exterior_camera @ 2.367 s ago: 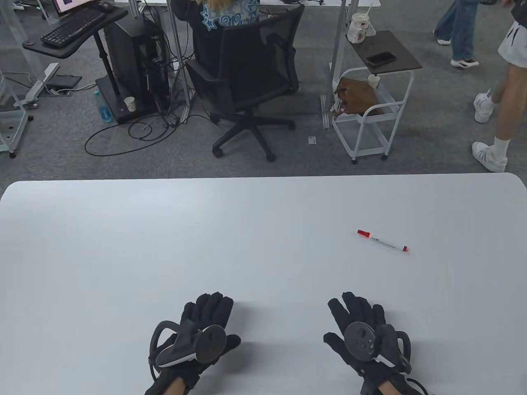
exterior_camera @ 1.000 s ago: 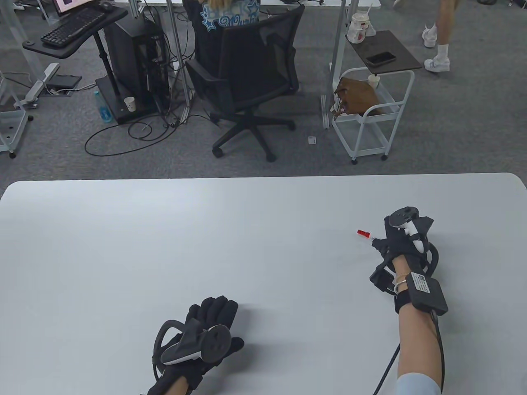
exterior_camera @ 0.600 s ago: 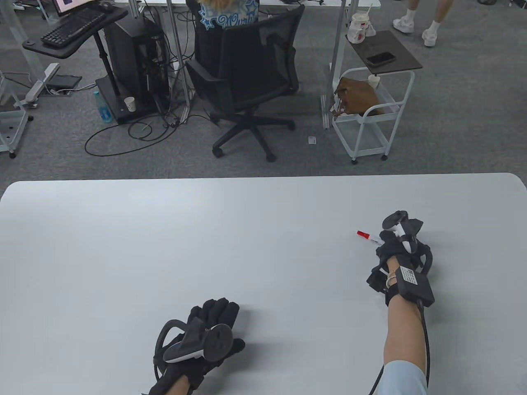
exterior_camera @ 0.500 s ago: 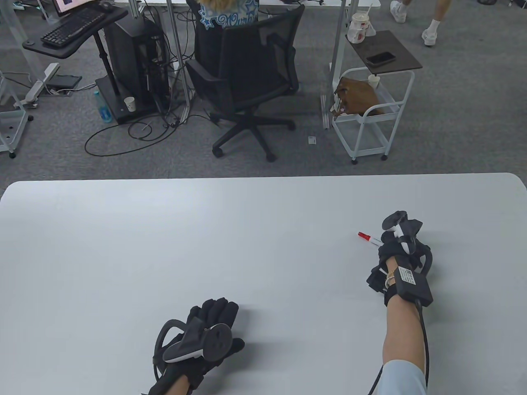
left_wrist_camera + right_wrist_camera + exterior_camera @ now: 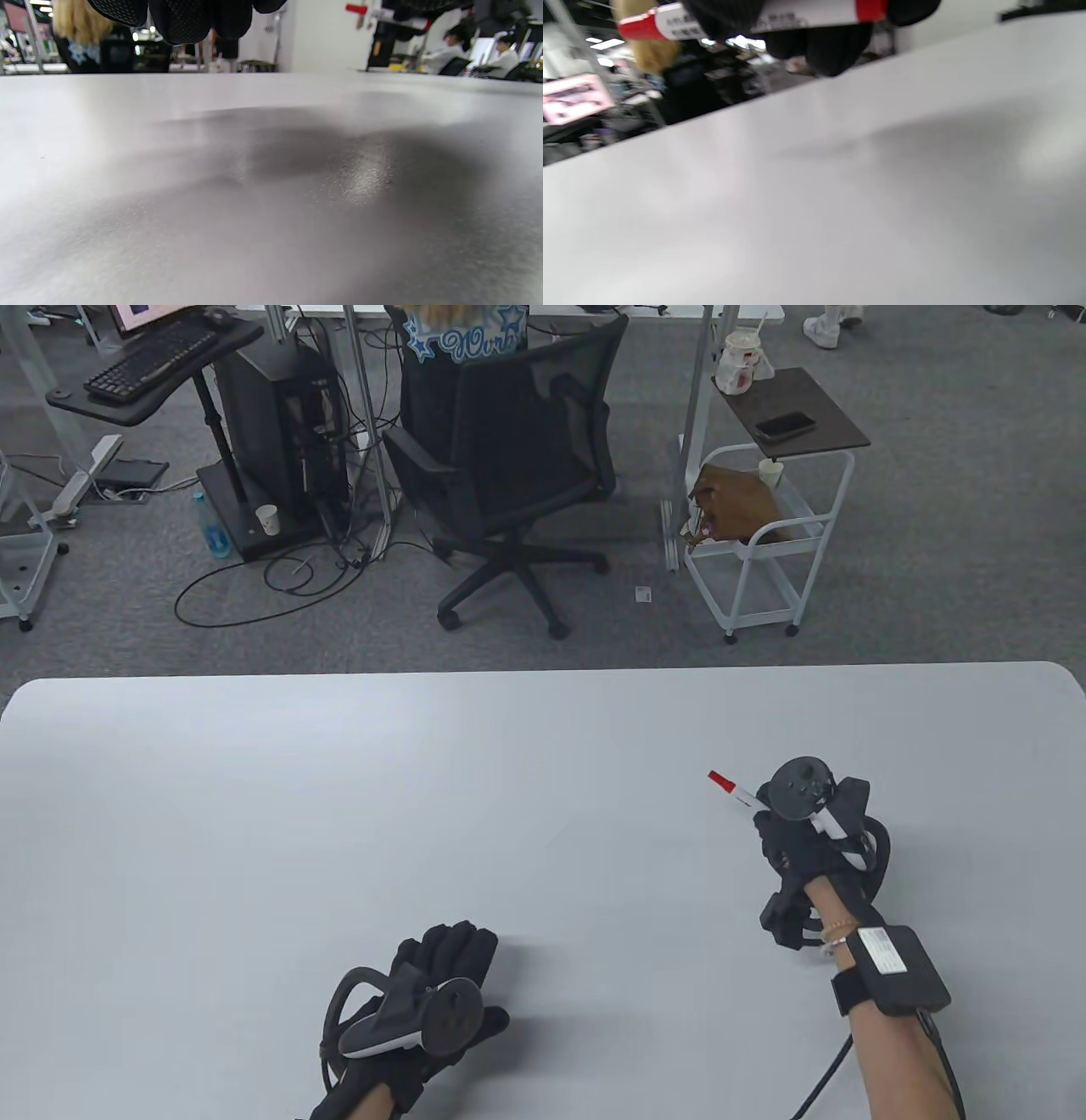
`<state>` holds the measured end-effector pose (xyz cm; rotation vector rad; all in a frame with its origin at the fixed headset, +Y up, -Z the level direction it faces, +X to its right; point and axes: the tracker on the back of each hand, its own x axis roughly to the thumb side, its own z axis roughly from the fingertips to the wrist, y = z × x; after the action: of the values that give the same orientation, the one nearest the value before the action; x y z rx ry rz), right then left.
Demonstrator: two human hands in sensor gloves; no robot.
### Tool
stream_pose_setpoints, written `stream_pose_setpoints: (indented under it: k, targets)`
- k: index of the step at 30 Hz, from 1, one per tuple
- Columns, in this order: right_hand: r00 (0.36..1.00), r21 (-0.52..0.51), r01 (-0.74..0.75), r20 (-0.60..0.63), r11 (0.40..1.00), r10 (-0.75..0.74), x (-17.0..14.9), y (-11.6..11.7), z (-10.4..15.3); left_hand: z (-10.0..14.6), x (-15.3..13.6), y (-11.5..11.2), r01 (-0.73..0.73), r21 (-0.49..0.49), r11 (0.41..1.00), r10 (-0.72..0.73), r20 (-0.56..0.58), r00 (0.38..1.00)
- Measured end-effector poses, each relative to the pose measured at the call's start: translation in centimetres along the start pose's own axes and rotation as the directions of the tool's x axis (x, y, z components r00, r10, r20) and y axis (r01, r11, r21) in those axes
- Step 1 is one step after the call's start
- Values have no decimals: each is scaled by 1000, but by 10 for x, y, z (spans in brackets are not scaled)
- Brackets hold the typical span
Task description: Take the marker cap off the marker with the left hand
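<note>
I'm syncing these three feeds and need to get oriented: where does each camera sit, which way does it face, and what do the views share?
Table view: above, looking down and out over the table to the office floor; shows left hand resting on the table and right hand gripping the marker.
Left wrist view: low over the table, facing across it; left fingertips at top.
Right wrist view: tilted, low over the table; right fingers around the marker.
Shared: marker and table in all three.
</note>
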<state>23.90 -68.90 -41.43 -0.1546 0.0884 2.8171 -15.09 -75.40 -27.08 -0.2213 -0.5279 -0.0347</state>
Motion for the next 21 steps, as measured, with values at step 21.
stream_pose_setpoints:
  k: [21]
  targets:
    - [850, 63, -14, 526, 998, -21, 95, 94, 156, 5, 15, 8, 27, 161, 987, -38, 71, 997]
